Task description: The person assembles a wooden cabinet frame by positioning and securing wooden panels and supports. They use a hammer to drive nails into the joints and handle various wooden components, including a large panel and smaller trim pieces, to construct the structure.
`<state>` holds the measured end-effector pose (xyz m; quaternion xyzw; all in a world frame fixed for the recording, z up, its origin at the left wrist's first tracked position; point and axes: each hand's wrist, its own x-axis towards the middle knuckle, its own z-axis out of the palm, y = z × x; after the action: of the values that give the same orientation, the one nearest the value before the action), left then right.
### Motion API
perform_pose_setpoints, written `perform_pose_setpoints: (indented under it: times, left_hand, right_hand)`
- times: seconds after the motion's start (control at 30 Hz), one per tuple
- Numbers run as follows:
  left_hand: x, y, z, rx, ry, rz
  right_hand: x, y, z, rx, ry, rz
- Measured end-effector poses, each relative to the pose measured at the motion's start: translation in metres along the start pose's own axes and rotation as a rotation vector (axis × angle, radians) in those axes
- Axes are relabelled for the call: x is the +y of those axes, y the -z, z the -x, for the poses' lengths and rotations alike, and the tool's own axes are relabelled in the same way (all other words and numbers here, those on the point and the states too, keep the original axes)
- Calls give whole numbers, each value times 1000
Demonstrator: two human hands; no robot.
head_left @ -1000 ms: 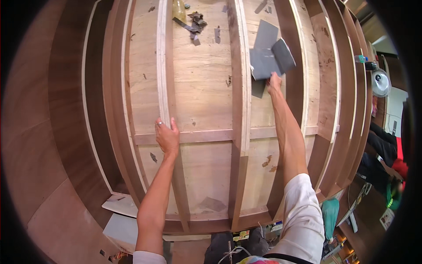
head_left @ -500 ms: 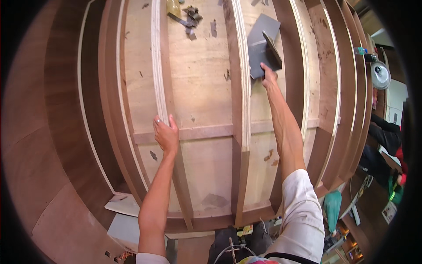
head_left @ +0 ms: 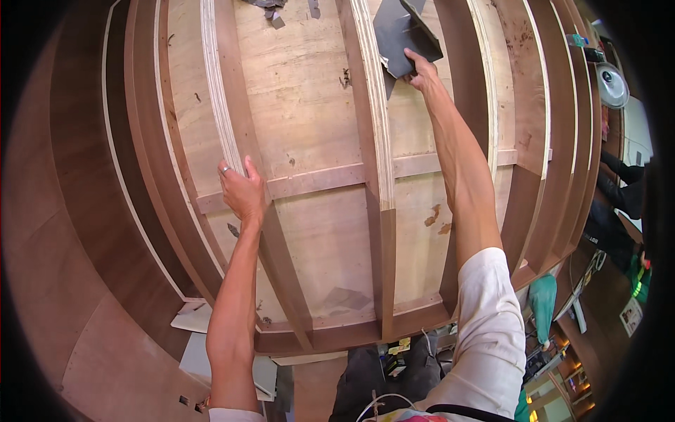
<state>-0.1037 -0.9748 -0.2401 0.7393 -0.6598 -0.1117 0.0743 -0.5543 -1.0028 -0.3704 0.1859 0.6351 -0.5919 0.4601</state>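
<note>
My left hand [head_left: 243, 191] is wrapped over the pale edge of an upright plywood rib [head_left: 217, 81], with a ring on one finger. Farther off to the right, my right hand [head_left: 424, 72] grips the near end of a folded, dark grey sheet [head_left: 396, 48], thumb on top. One flap of the sheet stands up. It lies in the bay just right of the middle rib [head_left: 370, 98], over the plywood panel [head_left: 299, 84], and its far end runs out of the picture. What the sheet is made of I cannot tell.
Several more ribs divide the large wooden frame, joined by a crosspiece [head_left: 316, 181]. Torn grey scraps [head_left: 273, 13] lie at the top. A green cloth-like thing [head_left: 542, 299] hangs beyond the near right corner. Another person's dark-clothed legs [head_left: 615, 190] show at the far right.
The view has shifted, so the frame sits lower-left to higher in the picture. My left hand keeps its hold on the rib; my right hand still holds the sheet, now nearer the middle rib.
</note>
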Motion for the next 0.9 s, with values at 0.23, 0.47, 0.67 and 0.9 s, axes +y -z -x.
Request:
perform_pose_setpoints:
  times: [0.23, 0.47, 0.67, 0.9]
  left_hand:
    - [-6, 1, 0, 11, -9, -4]
    - [-1, -5, -5, -27, 10, -38]
    - [-11, 1, -1, -29, 57, -42]
    - [-5, 0, -1, -4, 29, -18]
  right_hand:
    - [2, -19, -8, 92, -48, 59]
    - [-24, -9, 11, 123, 538, 69]
    - [-43, 113, 196, -334, 241, 791]
    - [-1, 107, 167, -101, 688, 967]
